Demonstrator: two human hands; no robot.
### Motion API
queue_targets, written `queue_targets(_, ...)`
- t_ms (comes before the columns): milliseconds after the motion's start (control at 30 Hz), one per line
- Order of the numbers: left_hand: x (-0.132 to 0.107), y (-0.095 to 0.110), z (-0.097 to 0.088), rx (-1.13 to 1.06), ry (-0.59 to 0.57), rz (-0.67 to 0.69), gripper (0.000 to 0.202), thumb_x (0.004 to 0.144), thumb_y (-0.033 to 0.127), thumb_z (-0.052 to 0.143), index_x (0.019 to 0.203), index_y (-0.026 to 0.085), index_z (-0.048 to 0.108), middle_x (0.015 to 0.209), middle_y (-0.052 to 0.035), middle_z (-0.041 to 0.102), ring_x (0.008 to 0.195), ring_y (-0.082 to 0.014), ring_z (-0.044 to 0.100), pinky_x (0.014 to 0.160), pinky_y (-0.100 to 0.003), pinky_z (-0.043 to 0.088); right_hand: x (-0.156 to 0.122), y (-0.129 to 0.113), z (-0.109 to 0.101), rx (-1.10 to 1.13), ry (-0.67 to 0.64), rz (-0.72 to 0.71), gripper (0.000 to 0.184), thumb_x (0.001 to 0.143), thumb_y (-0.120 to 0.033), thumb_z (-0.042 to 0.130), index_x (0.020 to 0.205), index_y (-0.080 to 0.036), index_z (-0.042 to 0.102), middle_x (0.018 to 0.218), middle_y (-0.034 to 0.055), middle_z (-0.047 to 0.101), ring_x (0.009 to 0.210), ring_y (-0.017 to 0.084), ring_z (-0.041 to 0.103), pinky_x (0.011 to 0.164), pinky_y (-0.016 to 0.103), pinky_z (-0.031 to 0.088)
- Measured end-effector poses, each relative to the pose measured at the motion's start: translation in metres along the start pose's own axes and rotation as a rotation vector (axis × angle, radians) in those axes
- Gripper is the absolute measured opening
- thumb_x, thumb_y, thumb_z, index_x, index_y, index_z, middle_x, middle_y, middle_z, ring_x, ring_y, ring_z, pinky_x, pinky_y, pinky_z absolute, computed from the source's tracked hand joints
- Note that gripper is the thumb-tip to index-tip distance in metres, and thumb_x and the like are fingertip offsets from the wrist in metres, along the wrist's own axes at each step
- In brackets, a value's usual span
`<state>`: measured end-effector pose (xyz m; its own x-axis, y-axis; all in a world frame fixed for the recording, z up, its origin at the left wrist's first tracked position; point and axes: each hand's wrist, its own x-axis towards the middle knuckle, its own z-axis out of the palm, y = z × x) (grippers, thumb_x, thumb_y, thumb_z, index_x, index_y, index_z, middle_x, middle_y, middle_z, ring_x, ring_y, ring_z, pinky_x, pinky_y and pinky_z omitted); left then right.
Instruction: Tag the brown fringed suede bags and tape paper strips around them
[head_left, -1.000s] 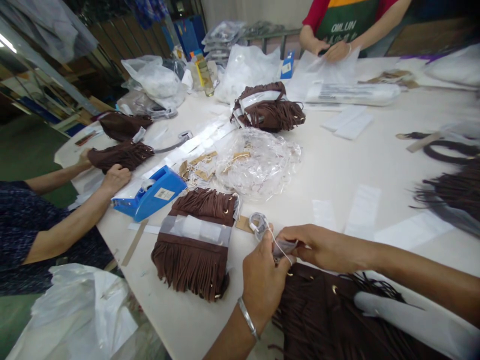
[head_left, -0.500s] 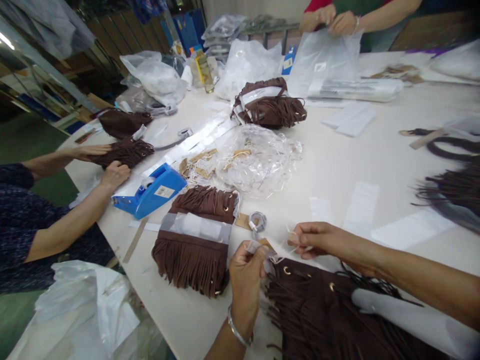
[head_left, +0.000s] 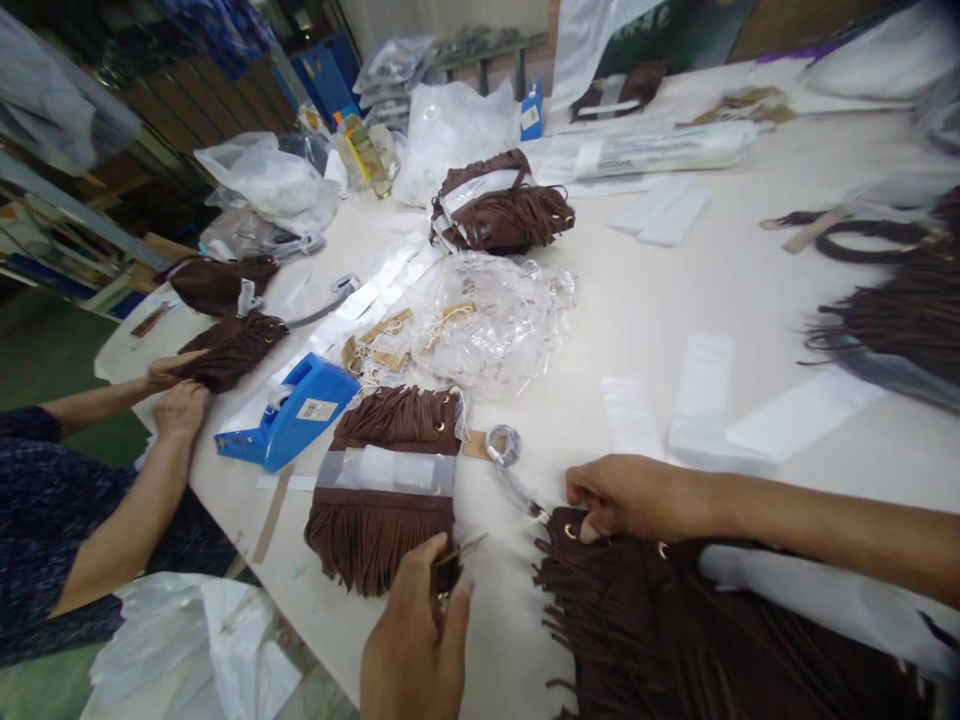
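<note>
A dark brown fringed bag (head_left: 660, 620) with gold eyelets lies at the lower right, a roll of white wrapping across it. My right hand (head_left: 645, 495) is closed on its top edge beside an eyelet. Left of that bag, my left hand (head_left: 420, 630) pinches a small brown hang tag (head_left: 463, 547), seen nearly edge-on. Just beyond my left hand is a second brown fringed bag (head_left: 382, 490), with a clear and white band around its middle. A grey wrapped ring (head_left: 503, 445) and a cardboard tag (head_left: 475, 444) sit between the two bags.
A blue tape dispenser (head_left: 289, 410) stands to the left, near a co-worker's hands (head_left: 180, 395) on another brown bag. Crumpled clear plastic (head_left: 495, 320) and loose tags (head_left: 379, 340) lie mid-table. White paper strips (head_left: 701, 395) and another fringed bag (head_left: 900, 300) are at the right.
My left hand has moved down and left with the tag, away from the bag's corner. My right hand has gone from a pale string to the bag's top edge.
</note>
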<state>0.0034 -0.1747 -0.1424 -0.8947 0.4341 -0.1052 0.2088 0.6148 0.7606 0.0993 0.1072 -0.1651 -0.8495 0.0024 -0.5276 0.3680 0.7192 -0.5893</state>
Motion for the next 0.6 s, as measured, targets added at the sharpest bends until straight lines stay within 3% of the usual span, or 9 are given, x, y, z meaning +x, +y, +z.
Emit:
queue_targets(67, -0.001, 0.004, 0.004, 0.160, 0.030, 0.138, 0.043, 0.084, 0.046, 0.065, 0.121, 0.025, 0.063, 0.123, -0.0095, 0.066, 0.092, -0.0249, 0.066, 0.067, -0.031, 0.052, 0.008, -0.004, -0.015, -0.046, 0.085, -0.020, 0.024, 0.087, -0.041, 0.060, 0.098, -0.020, 0.067, 0.083, 0.0057, 0.070, 0.074, 0.021, 0.063, 0.062, 0.028, 0.040)
queue_targets(100, 0.001, 0.009, 0.008, 0.193, 0.045, 0.191, 0.041, 0.086, 0.044, 0.063, 0.121, 0.025, 0.063, 0.124, -0.0096, 0.065, 0.091, -0.0237, 0.066, 0.070, -0.031, 0.052, 0.015, -0.007, -0.023, -0.072, 0.175, -0.045, 0.027, 0.091, -0.042, 0.055, 0.102, -0.020, 0.067, 0.087, 0.0072, 0.070, 0.078, 0.022, 0.064, 0.066, 0.029, 0.041)
queue_targets(167, 0.008, 0.022, 0.022, 0.211, 0.056, 0.264, 0.028, 0.090, 0.040, 0.059, 0.112, 0.024, 0.065, 0.111, -0.0081, 0.069, 0.076, -0.0185, 0.065, 0.068, -0.029, 0.051, 0.034, -0.015, -0.033, -0.124, 0.361, -0.130, 0.033, 0.096, -0.041, 0.049, 0.116, -0.019, 0.063, 0.101, 0.0101, 0.070, 0.090, 0.024, 0.065, 0.073, 0.031, 0.043)
queue_targets(233, 0.019, 0.034, 0.042, 0.220, 0.007, 0.308, 0.019, 0.093, 0.037, 0.055, 0.102, 0.022, 0.064, 0.095, -0.0051, 0.069, 0.064, -0.0149, 0.061, 0.065, -0.027, 0.049, 0.058, -0.025, -0.036, -0.191, 0.405, -0.220, 0.042, 0.094, -0.040, 0.052, 0.131, -0.021, 0.056, 0.115, 0.0122, 0.066, 0.097, 0.025, 0.065, 0.076, 0.031, 0.044)
queue_targets(300, 0.027, 0.041, 0.065, 0.258, -0.106, 0.372, 0.017, 0.096, 0.032, 0.051, 0.102, 0.022, 0.063, 0.094, -0.0042, 0.069, 0.072, -0.0161, 0.064, 0.069, -0.028, 0.051, 0.080, -0.034, -0.035, -0.268, 0.305, -0.267, 0.045, 0.091, -0.038, 0.057, 0.134, -0.024, 0.056, 0.119, 0.0132, 0.064, 0.096, 0.026, 0.065, 0.072, 0.031, 0.043)
queue_targets(400, 0.033, 0.042, 0.092, 0.347, -0.330, 0.526, 0.023, 0.098, 0.024, 0.046, 0.117, 0.024, 0.060, 0.114, -0.0044, 0.067, 0.097, -0.0191, 0.066, 0.085, -0.032, 0.053, 0.100, -0.042, -0.038, -0.298, 0.044, -0.292, 0.038, 0.085, -0.032, 0.064, 0.122, -0.022, 0.066, 0.113, 0.0112, 0.067, 0.094, 0.025, 0.064, 0.070, 0.029, 0.042)
queue_targets(500, 0.032, 0.041, 0.099, 0.398, -0.506, 0.604, 0.027, 0.099, 0.023, 0.043, 0.121, 0.026, 0.060, 0.115, -0.0026, 0.068, 0.098, -0.0184, 0.067, 0.087, -0.032, 0.054, 0.101, -0.040, -0.050, -0.249, -0.111, -0.301, 0.034, 0.078, -0.023, 0.069, 0.112, -0.019, 0.071, 0.103, 0.0053, 0.072, 0.089, 0.020, 0.064, 0.070, 0.026, 0.041)
queue_targets(600, 0.029, 0.040, 0.095, 0.390, -0.570, 0.614, 0.023, 0.100, 0.029, 0.045, 0.116, 0.027, 0.062, 0.107, -0.0017, 0.068, 0.093, -0.0182, 0.067, 0.083, -0.031, 0.055, 0.087, -0.025, -0.066, -0.144, -0.109, -0.310, 0.035, 0.077, -0.013, 0.064, 0.110, -0.017, 0.071, 0.102, 0.0030, 0.072, 0.087, 0.017, 0.062, 0.071, 0.024, 0.041)
